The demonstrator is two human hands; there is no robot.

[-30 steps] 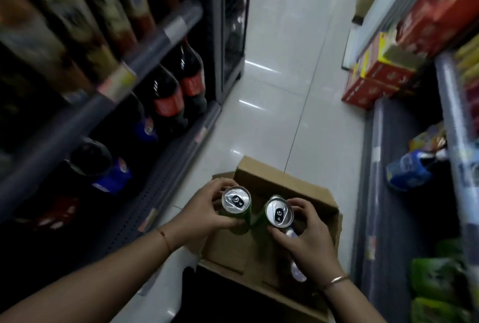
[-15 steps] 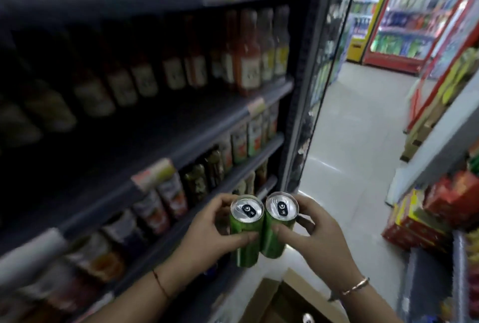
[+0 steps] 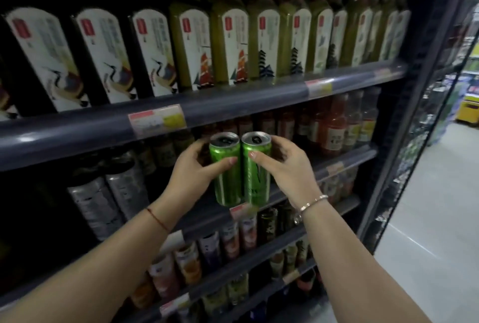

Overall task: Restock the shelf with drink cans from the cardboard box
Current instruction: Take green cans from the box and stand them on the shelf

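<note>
Two tall green cans, held upright and touching side by side in front of a stocked drinks shelf: left can (image 3: 225, 169) wrapped in the left hand (image 3: 193, 167), right can (image 3: 256, 167) wrapped in the right hand (image 3: 283, 164), thumbs across the near faces. Cardboard box out of view. Seemingly bound for the tier behind, under the grey shelf lip (image 3: 233, 105) carrying a price tag (image 3: 157, 120). Best kept level and fed in one at a time, bases set down first, then slid far. Little headroom: can tops sit just below that lip, likely to clip if raised. Dark bottles (image 3: 334, 125) crowded right and far, silver cans (image 3: 108, 193) left; free standing room behind the cans hidden. Open aisle floor (image 3: 427, 219) to the right.
</note>
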